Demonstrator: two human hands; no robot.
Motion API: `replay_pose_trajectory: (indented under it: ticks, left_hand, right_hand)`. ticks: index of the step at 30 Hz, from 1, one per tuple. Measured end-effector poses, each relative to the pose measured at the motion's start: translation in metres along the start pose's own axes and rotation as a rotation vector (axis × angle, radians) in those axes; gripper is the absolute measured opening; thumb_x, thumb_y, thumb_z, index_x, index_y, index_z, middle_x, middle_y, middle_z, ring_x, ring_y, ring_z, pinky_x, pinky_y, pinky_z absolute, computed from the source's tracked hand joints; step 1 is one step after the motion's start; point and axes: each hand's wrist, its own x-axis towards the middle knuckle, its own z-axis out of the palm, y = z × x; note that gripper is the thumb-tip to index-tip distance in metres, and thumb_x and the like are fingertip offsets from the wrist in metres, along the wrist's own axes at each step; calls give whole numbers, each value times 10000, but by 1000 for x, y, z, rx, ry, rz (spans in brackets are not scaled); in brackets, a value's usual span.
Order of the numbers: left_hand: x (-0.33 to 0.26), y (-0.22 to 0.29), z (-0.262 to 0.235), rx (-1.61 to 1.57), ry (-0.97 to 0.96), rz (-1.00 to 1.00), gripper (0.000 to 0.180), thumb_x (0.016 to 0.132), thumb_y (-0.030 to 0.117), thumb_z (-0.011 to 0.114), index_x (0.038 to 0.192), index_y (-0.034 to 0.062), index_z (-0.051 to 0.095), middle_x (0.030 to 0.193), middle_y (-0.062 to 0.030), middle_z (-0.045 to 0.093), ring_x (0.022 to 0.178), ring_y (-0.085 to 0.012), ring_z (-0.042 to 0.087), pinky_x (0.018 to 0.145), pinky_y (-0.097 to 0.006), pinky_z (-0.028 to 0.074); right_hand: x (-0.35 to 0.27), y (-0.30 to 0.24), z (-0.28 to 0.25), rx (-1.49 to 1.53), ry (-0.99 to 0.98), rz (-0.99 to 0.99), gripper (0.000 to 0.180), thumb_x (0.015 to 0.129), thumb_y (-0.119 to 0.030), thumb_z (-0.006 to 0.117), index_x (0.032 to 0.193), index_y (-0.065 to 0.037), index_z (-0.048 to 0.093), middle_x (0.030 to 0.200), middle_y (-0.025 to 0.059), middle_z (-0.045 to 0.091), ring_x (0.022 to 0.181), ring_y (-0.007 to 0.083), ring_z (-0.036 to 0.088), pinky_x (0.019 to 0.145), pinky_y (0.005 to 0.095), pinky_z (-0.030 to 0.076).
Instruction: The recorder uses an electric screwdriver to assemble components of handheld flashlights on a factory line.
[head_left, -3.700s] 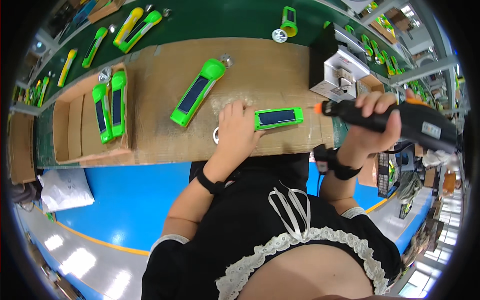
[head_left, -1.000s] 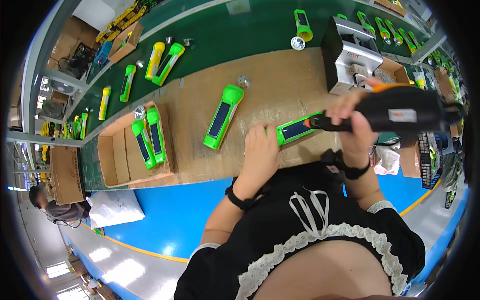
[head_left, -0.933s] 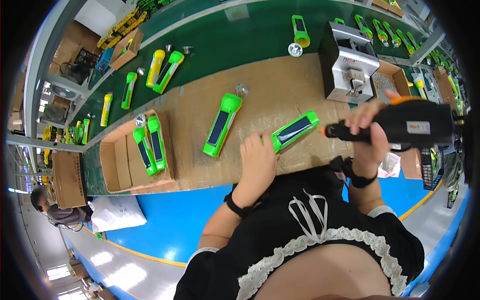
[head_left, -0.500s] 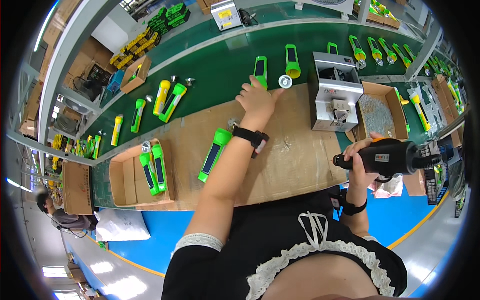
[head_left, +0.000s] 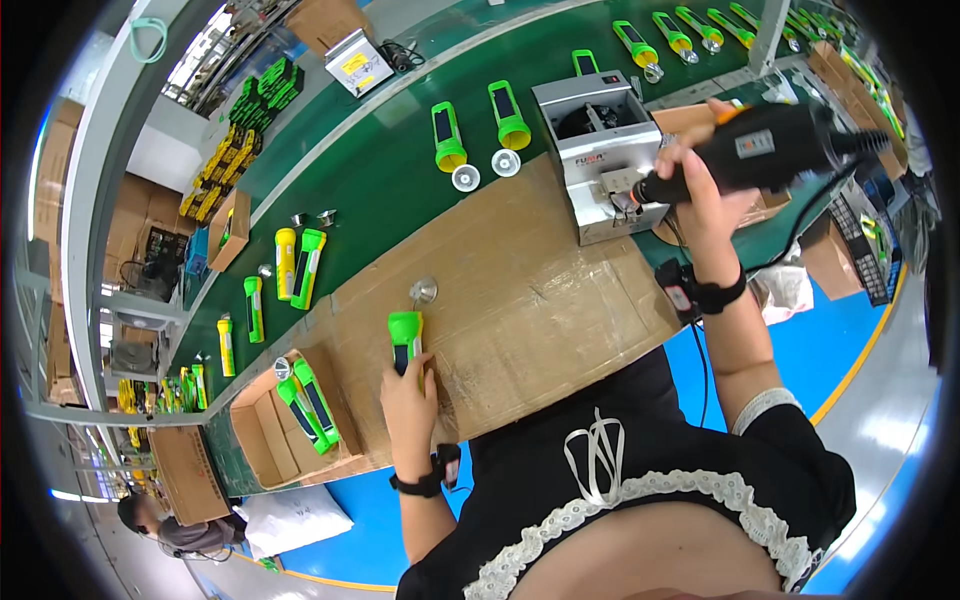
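Left hand (head_left: 408, 412): fingers and thumb wrapped around the low end of a green flashlight (head_left: 405, 330), which lies on the brown cardboard sheet (head_left: 530, 285).
Right hand (head_left: 712, 205): closed around a black power driver (head_left: 765, 150), tip at the front of the grey machine (head_left: 600, 165). I can't tell if they touch.
Both hands: well apart.
Step now: looks like getting ready, one hand on the flashlight, the driver maybe getting a screw.
Next move: seems to need a steady hold and a straight driver.
Left box (head_left: 262, 440): two green flashlights (head_left: 316, 400) inside, with a silver lamp cup (head_left: 283, 368).
Right box (head_left: 690, 118): mostly hidden behind the driver; can't see what's inside.
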Motion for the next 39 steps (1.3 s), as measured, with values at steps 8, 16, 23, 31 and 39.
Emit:
replay_pose_trajectory:
  ticks: [8, 16, 23, 31, 39]
  left_hand:
    - [-19, 35, -29, -104, -334, 7, 448, 791, 121, 518, 1232, 200, 545, 706, -145, 599, 682, -352, 607, 604, -449, 477]
    - [4, 73, 9, -79, -20, 399, 502, 601, 264, 787, 1032, 71, 616, 880, -114, 563, 868, -297, 542, 784, -393, 414]
    - [8, 103, 42, -114, 2, 425, 436, 673, 257, 742, 962, -22, 573, 939, -148, 531, 896, -321, 512, 804, -398, 403]
    - [8, 124, 69, -254, 157, 531, 478, 713, 201, 710, 1101, -17, 535, 1007, -164, 545, 925, -330, 523, 813, -416, 417]
    - [16, 128, 73, -348, 45, 475, 478, 696, 268, 739, 1084, 45, 569, 1006, -137, 551, 925, -322, 534, 809, -405, 420]
  right_hand:
    - [19, 12, 10, -224, -185, 249, 412, 777, -11, 631, 1166, 20, 501, 677, 20, 590, 560, 86, 554, 547, 238, 456]
    - [-20, -11, 4, 33, -353, 383, 528, 809, -91, 561, 1272, 29, 337, 679, 86, 492, 539, 180, 517, 555, 342, 448]
    - [-43, -26, 24, -75, -95, -21, 543, 844, -18, 568, 1293, 75, 277, 695, 109, 552, 595, 176, 558, 607, 337, 493]
    - [-6, 8, 21, -285, -63, 6, 462, 767, 67, 613, 1200, 52, 452, 709, 66, 612, 596, 119, 598, 592, 253, 495]
    - [-1, -2, 24, -212, -252, 319, 406, 797, 17, 550, 1189, 60, 451, 653, 92, 523, 542, 180, 528, 555, 316, 454]
